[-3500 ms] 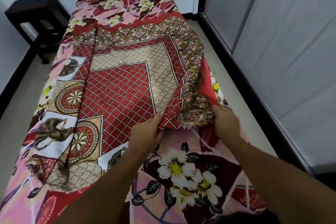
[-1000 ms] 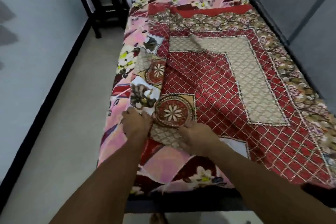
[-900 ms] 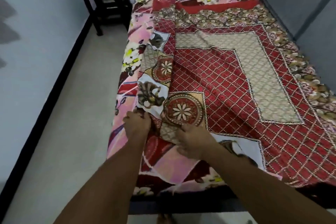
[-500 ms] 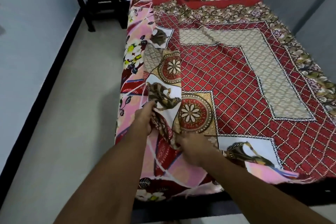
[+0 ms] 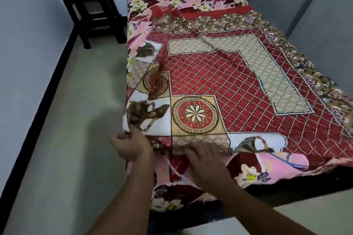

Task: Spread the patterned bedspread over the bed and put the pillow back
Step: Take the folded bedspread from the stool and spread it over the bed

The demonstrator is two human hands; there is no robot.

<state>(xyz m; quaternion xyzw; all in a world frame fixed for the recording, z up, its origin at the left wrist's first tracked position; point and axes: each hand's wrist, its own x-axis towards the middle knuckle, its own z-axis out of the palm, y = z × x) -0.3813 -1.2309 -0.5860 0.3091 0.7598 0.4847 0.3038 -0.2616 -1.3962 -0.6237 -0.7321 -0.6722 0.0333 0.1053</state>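
Foot of bed, near left corner. Left hand (image 5: 131, 147) is fisted, fingers curled tight round a bunch of the bedspread (image 5: 219, 86) at its near left corner, out past the mattress edge. This reads as a pull outward, to draw that side down over the edge. Right hand (image 5: 205, 159) lies on the near hem just beside it, fingers mostly straight and spread on the cloth. It is likely pinning or smoothing the hem so the pull does not drag the whole cover. Cannot tell whether the thumb is tucked under.

The near hem stops short of the foot. A pink flowered sheet (image 5: 248, 171) shows below it, then the dark frame of the bed (image 5: 286, 194).

Middle: the bedspread lies face up over most of the mattress, with red lattice, a beige panel and a round flower medallion. The left border is rumpled and lifted along the side. A crease runs across the beige panel. The right border hangs over the far side.

Far: the bedspread's top edge falls short of the head, leaving sheet bare there. No pillow in view, so that step is not yet done. A dark stool (image 5: 89, 5) stands on the floor (image 5: 66, 139) by the head, left of the bed.
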